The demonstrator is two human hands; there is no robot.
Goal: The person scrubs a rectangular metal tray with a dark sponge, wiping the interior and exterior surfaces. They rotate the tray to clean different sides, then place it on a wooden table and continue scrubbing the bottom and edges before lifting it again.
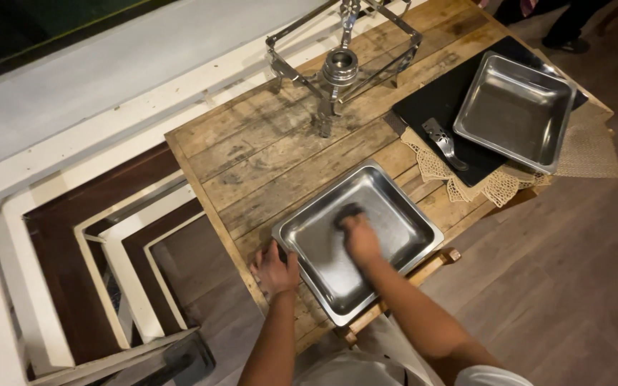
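A square steel pan [402, 207] lies on the near part of a wooden plank table [273, 150]. My left hand [275, 269] grips the pan's near-left corner. My right hand [360, 239] is inside the pan, pressing a dark scrub pad [347, 211] against its bottom. Most of the pad is hidden under my fingers.
A second steel pan [515, 111] rests on a black board [438, 107] at the right, with a metal utensil [443, 141] and a lace cloth [491, 187] beside it. A metal stand with a burner cup [340, 66] sits at the table's far side. Someone's feet [563, 32] show at top right. White-and-brown stepped frames [94, 243] lie left.
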